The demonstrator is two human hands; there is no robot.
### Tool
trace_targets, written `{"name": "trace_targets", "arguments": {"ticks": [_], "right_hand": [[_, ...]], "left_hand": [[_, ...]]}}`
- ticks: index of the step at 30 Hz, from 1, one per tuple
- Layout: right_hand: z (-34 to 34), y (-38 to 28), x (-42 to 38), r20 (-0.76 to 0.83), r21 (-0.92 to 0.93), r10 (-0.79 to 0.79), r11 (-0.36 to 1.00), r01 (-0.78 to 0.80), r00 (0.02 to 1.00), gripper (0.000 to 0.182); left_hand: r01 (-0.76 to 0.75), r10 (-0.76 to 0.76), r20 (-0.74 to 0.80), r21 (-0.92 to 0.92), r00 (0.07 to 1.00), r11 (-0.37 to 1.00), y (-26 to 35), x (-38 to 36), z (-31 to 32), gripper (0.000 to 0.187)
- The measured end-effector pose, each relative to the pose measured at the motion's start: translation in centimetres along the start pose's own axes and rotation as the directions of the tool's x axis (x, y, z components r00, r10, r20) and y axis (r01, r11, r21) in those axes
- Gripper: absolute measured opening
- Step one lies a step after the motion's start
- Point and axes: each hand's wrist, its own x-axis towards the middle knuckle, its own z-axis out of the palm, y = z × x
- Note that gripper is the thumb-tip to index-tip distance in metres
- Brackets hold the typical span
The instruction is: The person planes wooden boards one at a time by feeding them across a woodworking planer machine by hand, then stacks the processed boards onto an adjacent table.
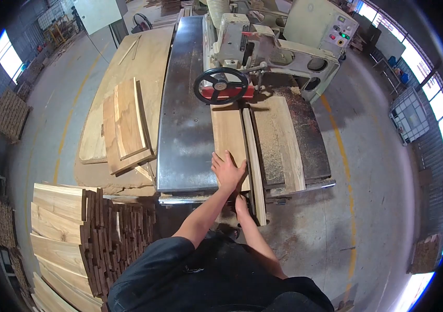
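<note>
A pale wooden board (228, 127) lies on the machine's metal table, its far end under the black handwheel (221, 86). My left hand (226, 170) rests flat on top of this board, fingers spread and pointing away from me. At the board's near end is my right hand (241, 206), thumb up against the edge and its other fingers mostly hidden; it seems to grip that end. Along the board's right side runs a long narrow guide strip (255, 166), which reaches past the table's front edge.
Sawdust and another wooden plank (290, 145) lie right of the strip. Left of the metal table (185, 130), loose boards (125, 122) rest on large slabs (148, 57). A tall stack of boards (60, 229) stands at front left. A control panel (340, 32) with lit buttons stands behind.
</note>
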Motion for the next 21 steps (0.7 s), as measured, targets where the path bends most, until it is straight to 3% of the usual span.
{"name": "trace_targets", "arguments": {"ticks": [7, 13, 15, 17, 18, 19, 20, 21], "right_hand": [[-0.8, -3.3, -3.2, 0.041, 0.074, 0.03, 0.997, -0.033, 0.999, 0.062], [-0.6, -2.8, -2.7, -0.034, -0.077, 0.026, 0.997, -0.029, 0.999, 0.067], [-1.3, -5.2, -4.8, 0.019, -0.068, 0.034, 0.997, -0.032, 0.999, 0.068], [-0.6, 0.1, 0.5, 0.09, -0.168, 0.011, 0.986, 0.004, 0.996, 0.073], [-1.1, -2.0, -0.9, 0.103, -0.228, 0.101, 0.971, -0.075, 0.99, 0.076], [-0.7, -1.9, -0.9, 0.103, -0.139, 0.071, 0.989, -0.056, 0.992, 0.079], [-0.5, 0.7, 2.0, 0.083, 0.079, -0.095, 0.993, 0.089, 0.992, 0.08], [-0.9, 0.3, 1.4, 0.158, 0.083, -0.08, 0.994, 0.067, 0.984, 0.08]], "left_hand": [[0.023, -0.023, 0.033, -0.012, 0.999, 1.0, 0.1, 0.0, 0.0, 0.085], [0.014, -0.014, 0.029, 0.003, 0.999, 1.0, 0.0, 0.1, -0.1, 0.084], [0.022, -0.022, 0.04, -0.014, 0.999, 1.0, -0.1, 0.1, 0.1, 0.084], [0.015, -0.014, 0.036, -0.033, 0.999, 0.999, 0.1, 0.2, -0.3, 0.083], [-0.002, 0.004, 0.025, -0.057, 1.0, 0.998, 0.0, 0.1, -0.4, 0.083], [-0.049, 0.05, 0.015, -0.056, 0.999, 0.997, -0.5, 0.0, 0.1, 0.082], [-0.09, 0.092, 0.02, -0.054, 0.996, 0.994, -1.4, 0.0, 0.8, 0.081], [-0.124, 0.128, 0.04, -0.084, 0.991, 0.989, -2.3, 0.2, 1.3, 0.081]]}}
